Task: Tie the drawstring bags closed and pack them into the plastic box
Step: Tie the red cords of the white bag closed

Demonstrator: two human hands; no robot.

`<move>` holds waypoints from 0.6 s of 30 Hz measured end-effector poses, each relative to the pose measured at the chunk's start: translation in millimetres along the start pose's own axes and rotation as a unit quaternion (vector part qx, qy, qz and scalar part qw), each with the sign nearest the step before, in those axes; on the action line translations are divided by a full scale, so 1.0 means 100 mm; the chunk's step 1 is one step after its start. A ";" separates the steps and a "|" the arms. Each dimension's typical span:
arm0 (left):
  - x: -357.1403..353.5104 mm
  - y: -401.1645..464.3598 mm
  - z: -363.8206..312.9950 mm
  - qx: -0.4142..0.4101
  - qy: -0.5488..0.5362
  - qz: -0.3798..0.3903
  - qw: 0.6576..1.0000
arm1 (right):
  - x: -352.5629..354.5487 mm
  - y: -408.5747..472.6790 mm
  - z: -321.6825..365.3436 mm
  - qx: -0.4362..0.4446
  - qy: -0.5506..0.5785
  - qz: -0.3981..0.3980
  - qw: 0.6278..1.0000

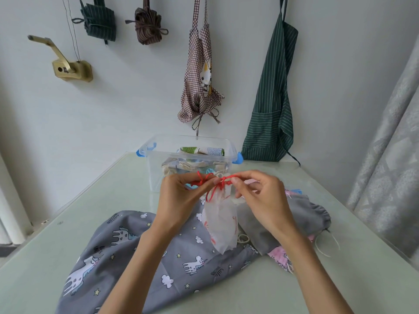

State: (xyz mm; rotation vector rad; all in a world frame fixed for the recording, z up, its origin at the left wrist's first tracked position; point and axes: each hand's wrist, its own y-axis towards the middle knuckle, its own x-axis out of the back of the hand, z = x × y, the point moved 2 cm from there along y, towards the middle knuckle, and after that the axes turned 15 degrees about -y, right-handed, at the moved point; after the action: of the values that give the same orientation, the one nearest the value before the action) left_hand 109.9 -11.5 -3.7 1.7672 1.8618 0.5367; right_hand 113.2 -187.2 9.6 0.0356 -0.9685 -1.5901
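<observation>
A small white drawstring bag (221, 220) with red marks hangs upright above the table, its neck gathered by a red drawstring (217, 181). My left hand (179, 198) pinches the left strand of the red cord. My right hand (260, 198) pinches the right strand close to the knot. Just behind my hands stands a clear plastic box (190, 152) with blue latches, holding several folded fabric bags. Under my forearms lies a large grey unicorn-print bag (127, 252). A plain grey drawstring bag (283, 223) and a pink bag (281, 254) lie at the right.
The pale green table (56, 241) meets a white wall at the back. Aprons and bundled fabric hang on that wall above the box. A grey curtain (390, 168) hangs past the table's right edge. A white cord (326, 245) trails from the grey bag.
</observation>
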 end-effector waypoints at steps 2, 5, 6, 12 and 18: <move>0.06 0.02 -0.01 -0.001 0.018 -0.027 0.999 | 0.06 0.01 -0.01 0.016 -0.084 -0.035 0.996; 0.10 0.04 -0.02 0.000 0.056 -0.023 0.998 | 0.13 0.01 -0.03 0.041 -0.174 -0.050 0.983; 0.10 0.04 -0.02 0.001 0.065 -0.016 0.998 | 0.16 0.00 -0.04 0.044 -0.186 -0.054 0.980; 0.15 0.04 0.07 0.025 0.123 0.001 0.992 | 0.15 -0.01 -0.14 0.047 -0.290 0.003 0.956; 0.17 0.02 0.20 0.129 0.142 0.038 0.981 | 0.16 -0.02 -0.21 -0.026 -0.257 0.107 0.960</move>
State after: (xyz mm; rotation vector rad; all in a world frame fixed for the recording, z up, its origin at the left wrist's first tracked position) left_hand 123.2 4.5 -19.8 2.0234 2.1465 0.6286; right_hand 117.9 -212.1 2.7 -0.5260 -1.2797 -1.4471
